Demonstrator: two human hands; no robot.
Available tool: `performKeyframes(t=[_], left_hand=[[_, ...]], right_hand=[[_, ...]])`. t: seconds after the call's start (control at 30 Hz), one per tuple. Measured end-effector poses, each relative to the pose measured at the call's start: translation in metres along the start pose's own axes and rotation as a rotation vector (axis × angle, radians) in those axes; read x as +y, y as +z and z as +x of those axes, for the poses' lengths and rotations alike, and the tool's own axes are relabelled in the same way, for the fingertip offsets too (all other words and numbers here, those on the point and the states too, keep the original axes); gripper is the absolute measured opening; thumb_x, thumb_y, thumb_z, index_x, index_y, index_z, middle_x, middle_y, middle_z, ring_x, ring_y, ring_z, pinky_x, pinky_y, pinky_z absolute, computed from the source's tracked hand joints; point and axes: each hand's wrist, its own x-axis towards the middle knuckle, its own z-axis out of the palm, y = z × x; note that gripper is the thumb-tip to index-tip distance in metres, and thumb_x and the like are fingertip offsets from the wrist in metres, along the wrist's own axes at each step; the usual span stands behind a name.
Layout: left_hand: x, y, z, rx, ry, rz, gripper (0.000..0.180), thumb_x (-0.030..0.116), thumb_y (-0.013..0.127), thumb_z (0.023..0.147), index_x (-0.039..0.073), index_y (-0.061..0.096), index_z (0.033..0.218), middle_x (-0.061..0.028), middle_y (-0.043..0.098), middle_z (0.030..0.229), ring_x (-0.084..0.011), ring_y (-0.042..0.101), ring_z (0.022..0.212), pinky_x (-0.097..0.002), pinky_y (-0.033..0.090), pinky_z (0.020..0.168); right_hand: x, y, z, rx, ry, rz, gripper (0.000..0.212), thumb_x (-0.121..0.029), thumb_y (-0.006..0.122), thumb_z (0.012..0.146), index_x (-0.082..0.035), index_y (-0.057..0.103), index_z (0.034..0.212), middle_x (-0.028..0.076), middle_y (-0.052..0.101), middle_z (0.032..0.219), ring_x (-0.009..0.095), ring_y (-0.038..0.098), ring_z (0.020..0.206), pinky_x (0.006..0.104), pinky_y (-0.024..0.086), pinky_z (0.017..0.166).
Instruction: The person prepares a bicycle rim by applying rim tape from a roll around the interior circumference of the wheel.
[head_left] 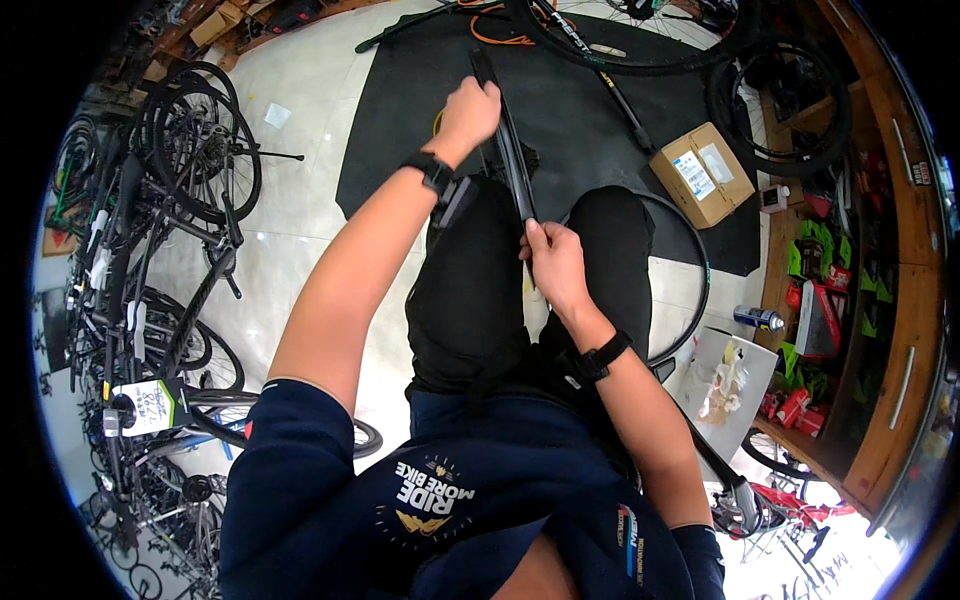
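Head view shows us holding a long black strip (513, 150) slantwise, its near part between our thighs and its far part out over a dark mat (400, 120). Our left grip (470, 115) is closed on the strip near its far end; our right grip (558, 268) is clamped on it lower down, thumb uppermost. The 2 grips are well apart along its length.

Writing surrounds us. Our navy shirt (320, 530) bears white lettering with a yellow emblem, plus a smaller coloured print. On the mat to our right, a cardboard box (735, 190) carries a white and blue label and a pale patch, their type too small for us to read. Ahead, a dark bicycle tube (565, 35) has white letters along it. At our left, 1 white tag (155, 408) with handwriting stands among parked bicycles (200, 150). At our right, a blue spray can (758, 318) with printed sides lies near wooden shelving (890, 300) holding red and green packages (820, 320).
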Motion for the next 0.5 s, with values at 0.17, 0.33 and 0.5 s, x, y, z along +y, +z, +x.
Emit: performKeyframes(t=[0.17, 0.33, 0.5], left_hand=[[0.005, 0.003, -0.088, -0.066, 0.186, 0.028, 0.034, 0.029, 0.047, 0.105, -0.005, 0.042, 0.105, -0.0382, 0.064, 0.092, -0.0561, 0.062, 0.089, -0.0613, 0.05, 0.077], [-0.003, 0.013, -0.105, -0.076, 0.182, -0.143, 0.034, 0.026, 0.048, 0.105, -0.006, 0.047, 0.094, -0.0325, 0.062, 0.087, -0.0521, 0.06, 0.088, -0.0547, 0.047, 0.075], [0.004, 0.01, -0.089, -0.028, 0.131, -0.301, 0.04, 0.027, 0.05, 0.103, -0.007, 0.053, 0.082, -0.0332, 0.061, 0.084, -0.0529, 0.06, 0.09, -0.0539, 0.047, 0.074]], right_hand=[[-0.016, 0.001, 0.018, 0.043, -0.026, -0.081, 0.04, -0.029, 0.058, 0.102, 0.004, 0.069, 0.081, 0.013, 0.068, 0.065, 0.023, 0.068, 0.063, 0.0367, 0.052, 0.065], [-0.017, 0.003, 0.03, 0.025, -0.029, -0.015, 0.043, -0.033, 0.06, 0.101, 0.005, 0.07, 0.082, 0.012, 0.069, 0.067, 0.021, 0.068, 0.063, 0.036, 0.052, 0.065], [-0.018, -0.005, 0.033, -0.042, 0.016, 0.097, 0.047, -0.037, 0.062, 0.101, 0.005, 0.071, 0.082, 0.01, 0.07, 0.069, 0.016, 0.066, 0.064, 0.0329, 0.051, 0.065]])
